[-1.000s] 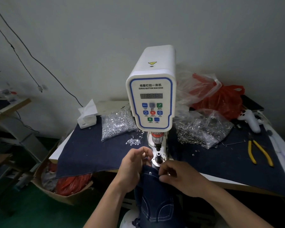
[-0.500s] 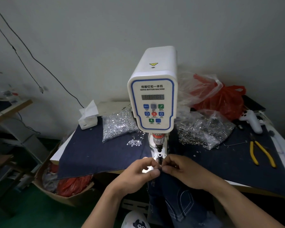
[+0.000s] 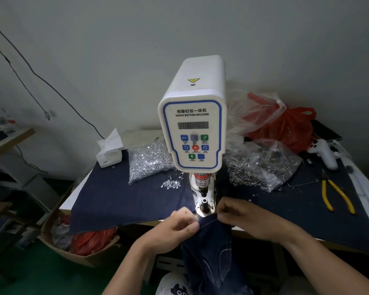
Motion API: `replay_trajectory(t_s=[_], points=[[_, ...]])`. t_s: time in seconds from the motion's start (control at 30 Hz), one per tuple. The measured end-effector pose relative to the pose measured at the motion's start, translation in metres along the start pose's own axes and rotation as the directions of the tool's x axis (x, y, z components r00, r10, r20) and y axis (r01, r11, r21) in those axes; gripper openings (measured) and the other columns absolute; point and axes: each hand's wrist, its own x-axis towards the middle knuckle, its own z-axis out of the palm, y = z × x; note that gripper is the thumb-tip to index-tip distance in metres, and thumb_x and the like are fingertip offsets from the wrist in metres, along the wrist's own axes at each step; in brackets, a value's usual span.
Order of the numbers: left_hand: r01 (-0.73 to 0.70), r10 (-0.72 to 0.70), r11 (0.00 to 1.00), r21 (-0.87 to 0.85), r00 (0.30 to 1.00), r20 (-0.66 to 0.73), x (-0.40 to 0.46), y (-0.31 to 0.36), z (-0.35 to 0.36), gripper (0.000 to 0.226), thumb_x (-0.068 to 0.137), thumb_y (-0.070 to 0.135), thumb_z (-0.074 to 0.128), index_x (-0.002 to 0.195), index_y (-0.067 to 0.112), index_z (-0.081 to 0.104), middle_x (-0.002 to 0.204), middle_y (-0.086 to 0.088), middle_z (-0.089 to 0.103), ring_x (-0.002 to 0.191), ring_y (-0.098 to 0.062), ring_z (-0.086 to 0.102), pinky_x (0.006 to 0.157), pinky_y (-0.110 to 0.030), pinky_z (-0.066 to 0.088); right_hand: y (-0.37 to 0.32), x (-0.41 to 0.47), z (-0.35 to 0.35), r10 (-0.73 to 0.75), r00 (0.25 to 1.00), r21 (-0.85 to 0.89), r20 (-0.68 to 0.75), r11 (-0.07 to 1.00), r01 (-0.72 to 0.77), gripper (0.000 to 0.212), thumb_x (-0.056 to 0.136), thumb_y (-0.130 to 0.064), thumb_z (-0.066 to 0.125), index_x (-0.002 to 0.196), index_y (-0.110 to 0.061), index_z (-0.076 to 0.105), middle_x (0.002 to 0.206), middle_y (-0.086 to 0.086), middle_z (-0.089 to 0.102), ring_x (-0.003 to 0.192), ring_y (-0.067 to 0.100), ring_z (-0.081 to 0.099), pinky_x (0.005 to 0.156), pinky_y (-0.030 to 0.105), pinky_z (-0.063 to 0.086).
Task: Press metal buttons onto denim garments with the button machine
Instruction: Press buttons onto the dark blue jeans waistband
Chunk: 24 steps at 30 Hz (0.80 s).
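Machine label: button machine (image 3: 192, 116) at centre frame carries Chinese characters above "SERVO BUTTON MACHINE" in a blue border, with a dark digit display and coloured keys below; one blue key reads "MENU"
Warning marks: yellow triangle sticker on the machine's top; a red and white sticker on the ram reads partly "CARE OF FINGER", its first line too small to read
Left hand: left hand (image 3: 177, 227) at lower centre, fingers curled, pinches the top edge of the denim garment (image 3: 213, 250)
Right hand: right hand (image 3: 241, 216) just right of the die, fingers curled, pinches the same edge from the other side
Garment position: its top edge lies at the front rim of the machine's round base, just below the black lower die (image 3: 204, 202); the rest hangs down and is cut off at the bottom edge
Hard to make out: whether a button sits on the die cannot be told
Left bag: clear bag (image 3: 149, 161) left of the machine holds small silver pieces, a few loose ones beside it
Right bag: clear bag (image 3: 262, 167) right of the machine holds darker metal rings
Other containers: tissue pack (image 3: 109, 151) with a sheet sticking up; cardboard box (image 3: 81, 255) at lower left holding red plastic
Right edge: yellow-handled pliers (image 3: 337, 195) on the dark cloth; red plastic bag (image 3: 290, 126) behind
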Motion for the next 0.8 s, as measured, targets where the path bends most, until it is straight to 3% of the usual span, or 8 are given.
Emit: replay_trajectory(t_s=[0.1,0.2,0.37,0.47,0.57,0.8], points=[[0.003,-0.002,0.999,-0.034,0.999,0.040,-0.003,-0.005,0.003,0.023,0.109,0.037,0.055,0.090,0.024,0.059,0.099,0.007,0.051,0.098,-0.011,0.045,0.094,-0.030,0.039,0.010,0.003,-0.002,0.036,0.999,0.063,0.003,0.997,-0.036,0.008,0.102,-0.027,0.063,0.098,-0.020,0.065,0.086,-0.013,0.063,0.082,0.001,0.053,0.079,0.022,0.044],[0.030,-0.034,0.955,-0.294,0.999,-0.009,-0.005,-0.002,0.000,0.034,0.108,0.040,0.053,0.101,0.007,0.058,0.095,0.002,0.056,0.091,-0.014,0.050,0.087,-0.032,0.042,0.018,0.009,-0.005,0.133,0.991,0.174,-0.017,0.976,-0.128,0.018,0.101,-0.035,0.063,0.102,-0.018,0.069,0.091,-0.005,0.066,0.086,0.008,0.057,0.080,0.031,0.046],[0.014,-0.068,0.959,-0.284,0.981,-0.181,0.013,-0.005,0.002,0.023,0.111,0.034,0.050,0.093,0.019,0.055,0.080,0.007,0.051,0.076,-0.011,0.044,0.074,-0.028,0.040,0.024,0.020,-0.003,0.151,0.984,0.153,-0.096,0.979,-0.135,0.023,0.101,-0.044,0.059,0.090,-0.028,0.071,0.083,-0.012,0.069,0.079,0.001,0.059,0.074,0.023,0.047],[0.022,-0.101,0.959,-0.284,0.958,-0.268,0.026,-0.016,0.004,0.027,0.111,0.033,0.048,0.087,0.021,0.051,0.080,0.010,0.047,0.076,-0.008,0.041,0.072,-0.025,0.039,0.030,0.029,0.004,0.206,0.974,0.397,-0.093,0.905,-0.153,0.024,0.103,-0.030,0.061,0.083,-0.020,0.071,0.081,0.003,0.064,0.076,0.014,0.055,0.071,0.029,0.045],[0.026,-0.121,0.952,-0.306,0.947,-0.296,0.037,-0.023,0.006,0.029,0.107,0.038,0.048,0.083,0.023,0.047,0.078,0.014,0.046,0.074,-0.006,0.040,0.068,-0.018,0.038,0.033,0.035,0.007,0.265,0.962,0.604,-0.071,0.779,-0.170,0.029,0.101,-0.016,0.062,0.073,-0.021,0.065,0.073,0.006,0.055,0.064,0.013,0.049,0.061,0.029,0.041],[0.009,-0.138,0.926,-0.378,0.939,-0.315,0.047,-0.038,0.015,0.030,0.103,0.044,0.050,0.079,0.027,0.046,0.078,0.012,0.045,0.074,-0.007,0.039,0.068,-0.020,0.038,0.038,0.040,0.006,0.300,0.953,0.659,-0.037,0.724,-0.202,0.031,0.101,-0.014,0.061,0.070,-0.019,0.059,0.068,0.005,0.052,0.060,0.013,0.048,0.056,0.028,0.039]])
